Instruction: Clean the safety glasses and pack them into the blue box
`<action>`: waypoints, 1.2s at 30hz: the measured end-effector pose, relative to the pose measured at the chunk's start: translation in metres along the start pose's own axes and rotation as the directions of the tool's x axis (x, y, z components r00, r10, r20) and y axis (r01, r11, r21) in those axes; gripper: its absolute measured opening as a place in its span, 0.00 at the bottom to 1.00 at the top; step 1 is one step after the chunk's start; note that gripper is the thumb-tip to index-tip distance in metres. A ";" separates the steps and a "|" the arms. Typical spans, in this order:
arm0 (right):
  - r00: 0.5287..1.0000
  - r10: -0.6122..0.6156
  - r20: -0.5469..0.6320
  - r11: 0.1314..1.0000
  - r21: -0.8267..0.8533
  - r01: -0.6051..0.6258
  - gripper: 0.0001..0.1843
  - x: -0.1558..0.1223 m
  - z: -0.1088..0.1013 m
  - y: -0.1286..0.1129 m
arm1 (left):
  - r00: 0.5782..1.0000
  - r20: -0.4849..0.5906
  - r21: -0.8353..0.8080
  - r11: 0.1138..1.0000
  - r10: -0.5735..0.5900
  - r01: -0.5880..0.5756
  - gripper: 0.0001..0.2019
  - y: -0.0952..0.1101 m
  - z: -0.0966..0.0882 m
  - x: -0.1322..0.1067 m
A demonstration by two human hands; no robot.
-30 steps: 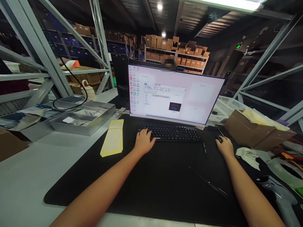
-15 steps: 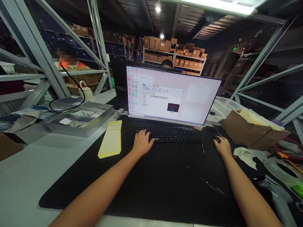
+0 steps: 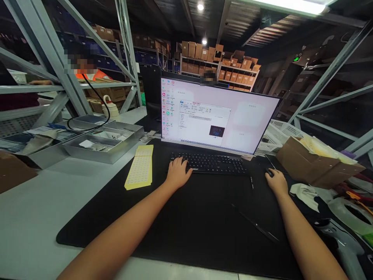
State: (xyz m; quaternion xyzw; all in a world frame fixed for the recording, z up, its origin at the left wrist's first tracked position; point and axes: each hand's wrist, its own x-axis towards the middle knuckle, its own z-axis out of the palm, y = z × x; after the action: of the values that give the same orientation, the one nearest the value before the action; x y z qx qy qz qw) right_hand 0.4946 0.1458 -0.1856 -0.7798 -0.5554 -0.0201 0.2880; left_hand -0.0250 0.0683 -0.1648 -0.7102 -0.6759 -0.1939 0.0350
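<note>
My left hand (image 3: 178,172) rests with fingers spread over the left end of a black keyboard (image 3: 215,164). Over on the right, my right hand (image 3: 276,182) is curved round a dark computer mouse (image 3: 271,172), mostly covered by the fingers. Behind the keyboard stands a lit monitor (image 3: 256,120) showing desktop icons and a file window. A stack of yellow label sheets (image 3: 140,167) lies left of the keyboard. Both forearms cross a black desk mat (image 3: 198,225). A short pen (image 3: 252,182) lies between keyboard and mouse, and a longer dark pen-like stick (image 3: 258,225) is nearer me.
Grey metal trays (image 3: 116,153) with papers stand at the left, by a cream jug (image 3: 110,109). On the right are a cardboard box (image 3: 309,161), a white cloth (image 3: 304,194), a tape roll (image 3: 349,214) and a handheld scanner (image 3: 339,237). A person (image 3: 93,74) is beyond the rack.
The whole view has shifted slightly, so things sit a little farther right. Both hands stay on the keyboard and mouse, and the screen looks much the same.
</note>
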 end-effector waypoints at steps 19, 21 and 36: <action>0.999 0.037 0.007 0.997 -0.062 -0.037 0.34 -0.001 -0.002 -0.002 | 1.000 -0.003 0.006 1.000 -0.007 0.007 0.27 0.001 -0.001 -0.001; 0.999 0.042 0.013 0.997 -0.066 -0.041 0.34 -0.003 -0.004 -0.005 | 1.000 -0.002 -0.014 1.000 -0.008 0.008 0.27 0.001 -0.001 -0.001; 1.000 -0.011 0.003 0.996 -0.088 0.011 0.47 0.011 0.004 0.017 | 0.699 -0.407 -0.906 -0.163 0.588 -0.391 0.31 0.070 -0.215 -0.091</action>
State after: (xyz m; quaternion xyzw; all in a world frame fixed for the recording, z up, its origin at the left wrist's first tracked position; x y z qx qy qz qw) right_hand 0.5124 0.1537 -0.1924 -0.7886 -0.5588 -0.0451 0.2528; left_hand -0.0064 -0.0911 0.0190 -0.7513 -0.0383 -0.5046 -0.4235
